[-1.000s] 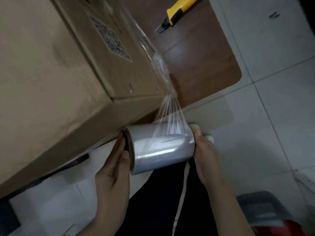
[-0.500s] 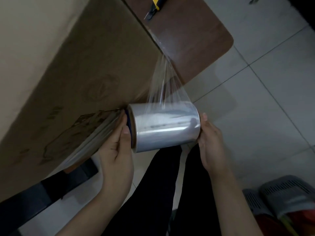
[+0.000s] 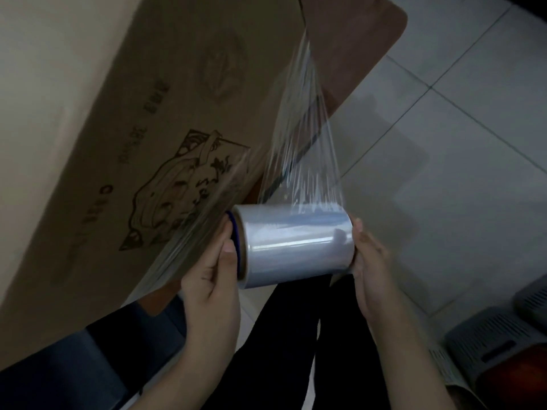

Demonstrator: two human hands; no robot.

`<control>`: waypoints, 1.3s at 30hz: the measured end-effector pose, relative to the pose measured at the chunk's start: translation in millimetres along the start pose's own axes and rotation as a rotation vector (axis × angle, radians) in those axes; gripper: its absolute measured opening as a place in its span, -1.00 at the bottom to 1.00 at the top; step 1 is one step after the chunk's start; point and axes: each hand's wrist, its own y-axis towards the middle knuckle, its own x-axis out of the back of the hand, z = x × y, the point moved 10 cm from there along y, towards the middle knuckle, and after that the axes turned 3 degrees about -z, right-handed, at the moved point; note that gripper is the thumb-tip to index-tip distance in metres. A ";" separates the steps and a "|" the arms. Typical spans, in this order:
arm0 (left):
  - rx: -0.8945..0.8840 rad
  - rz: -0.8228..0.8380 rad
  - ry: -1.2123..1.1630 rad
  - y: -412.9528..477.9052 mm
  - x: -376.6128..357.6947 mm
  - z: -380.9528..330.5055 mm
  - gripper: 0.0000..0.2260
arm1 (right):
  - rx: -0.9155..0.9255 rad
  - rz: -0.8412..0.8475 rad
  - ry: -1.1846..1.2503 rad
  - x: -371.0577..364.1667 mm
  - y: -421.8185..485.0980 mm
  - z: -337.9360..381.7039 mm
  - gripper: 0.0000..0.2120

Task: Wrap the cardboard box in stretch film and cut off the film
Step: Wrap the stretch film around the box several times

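Since half a second before, we had drawn the roll of stretch film (image 3: 296, 244) a little further along the cardboard box (image 3: 124, 137), and the yellow knife had slipped out of view. Our left hand (image 3: 213, 279) gripped the roll's left end with its fingers curled around the rim, while our right hand (image 3: 370, 264) pressed flat on the other end; how its fingertips sat we could not tell. A taut sheet of film (image 3: 305, 137) ran up from the roll to the box's corner, just beside the brown table (image 3: 355, 34). The box's printed side faced us.
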 end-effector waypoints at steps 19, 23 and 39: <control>0.025 0.174 -0.094 0.1 86.3 65.8 -0.71 | 0.153 -0.137 0.029 -9.1 -87.5 -91.3 -0.48; 0.040 0.132 -0.118 -4.8 106.4 70.9 -0.77 | 0.172 -0.136 0.008 -14.2 -106.3 -104.1 -0.02; -0.127 0.373 0.021 -15.0 197.6 107.6 -0.84 | 0.232 -0.198 0.194 -44.1 -168.5 -224.2 -0.23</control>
